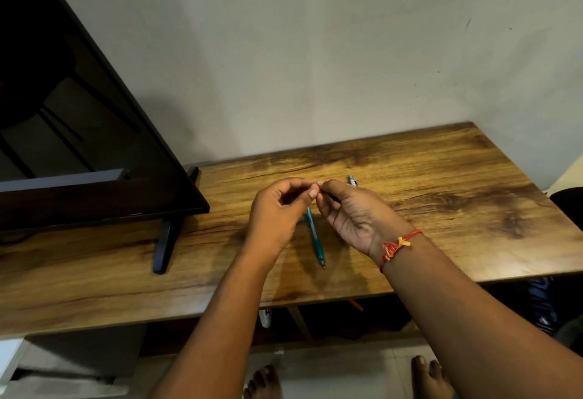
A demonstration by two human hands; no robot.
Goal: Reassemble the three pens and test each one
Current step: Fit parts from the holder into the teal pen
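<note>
A teal pen [315, 237] lies on the wooden table [441, 177], tip pointing toward me, its upper end hidden behind my hands. My left hand [277, 212] and my right hand [353, 212] are raised just above the table with their fingertips meeting. Between the fingertips they pinch a small pen part that is too small to make out. The end of another pen [352, 181], pale with a dark clip, pokes out behind my right hand. A red and yellow thread circles my right wrist.
A dark monitor [94, 114] on a black foot [165, 245] stands on the table's left part. A grey wall rises behind the table. The table's near edge runs below my forearms, and my bare feet show on the floor.
</note>
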